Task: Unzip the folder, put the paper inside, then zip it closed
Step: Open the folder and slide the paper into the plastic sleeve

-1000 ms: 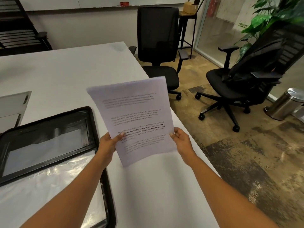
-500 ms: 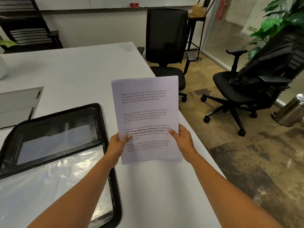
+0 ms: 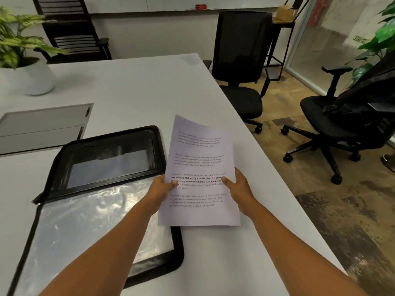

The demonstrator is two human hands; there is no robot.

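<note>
While left hand [image 3: 159,190] & right hand [image 3: 239,186] each pinch a side edge, thumbs on top, white printed paper sheet [image 3: 198,167] hangs over white worktop [image 3: 139,92], its left edge overlapping open black zip folder [image 3: 179,251] w/ clear plastic pocket [image 3: 85,221]. Worktop's right edge near right hand; black office chair [image 3: 241,50] beyond. Open surface ahead; white-potted plant [image 3: 34,80], grey flat panel [image 3: 42,127] far left.

A white rectangular table [image 3: 132,86] carries an opened black zip folder [image 3: 113,135] with a clear plastic sleeve, a flat grey panel [image 3: 42,127] just beyond it, and a round white plant pot [image 3: 34,80] far left.
</note>
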